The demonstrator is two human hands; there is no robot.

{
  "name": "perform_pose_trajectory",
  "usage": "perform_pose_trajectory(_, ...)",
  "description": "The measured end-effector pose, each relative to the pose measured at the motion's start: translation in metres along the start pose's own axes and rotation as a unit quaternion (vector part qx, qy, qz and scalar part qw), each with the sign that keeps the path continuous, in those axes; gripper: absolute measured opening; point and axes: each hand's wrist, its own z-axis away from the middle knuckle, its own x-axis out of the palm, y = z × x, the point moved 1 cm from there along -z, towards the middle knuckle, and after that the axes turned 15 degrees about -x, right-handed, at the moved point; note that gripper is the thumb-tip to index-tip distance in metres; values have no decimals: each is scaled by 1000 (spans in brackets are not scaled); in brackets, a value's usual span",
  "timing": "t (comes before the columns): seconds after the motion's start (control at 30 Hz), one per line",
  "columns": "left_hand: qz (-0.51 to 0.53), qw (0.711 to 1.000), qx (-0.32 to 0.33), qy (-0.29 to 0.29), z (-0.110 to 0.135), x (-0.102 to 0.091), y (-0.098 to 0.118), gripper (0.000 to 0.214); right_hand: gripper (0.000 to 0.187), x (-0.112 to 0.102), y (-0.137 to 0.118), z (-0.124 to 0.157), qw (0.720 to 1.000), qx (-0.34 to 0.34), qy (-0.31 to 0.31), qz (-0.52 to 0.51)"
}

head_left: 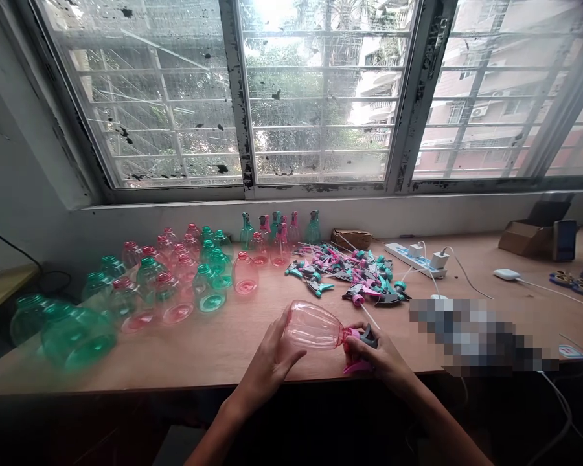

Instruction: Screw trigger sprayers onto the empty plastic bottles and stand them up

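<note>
One pink bottle (315, 325), translucent: at the near side of the table (184, 362), between the hands, lying on its side. Long axis: left to right, slightly slanted; base at left, neck at right and a little nearer.
One left hand (271, 359): spread wide in a cup around the base, thumb apart from the wall; finger pressure cannot be told.
One right hand (375, 353): nearer the neck, fingers closed around a spray head (352, 334), pink with a grey trigger; the head sits at the neck, in line with the bottle. Whether its thread is engaged: not visible.
One heap of loose spray heads (364, 272), pink and green: beyond the right hand, on the far side.
Several open bottles (181, 270), pink and green: upright, far left.
</note>
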Motion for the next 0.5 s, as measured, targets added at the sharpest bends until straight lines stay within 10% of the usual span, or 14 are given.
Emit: perform_pose_trajectory(0.5,18,1000,-13,-6,0,-1,3,74,46,2,-4,-1,1000,5,9,21)
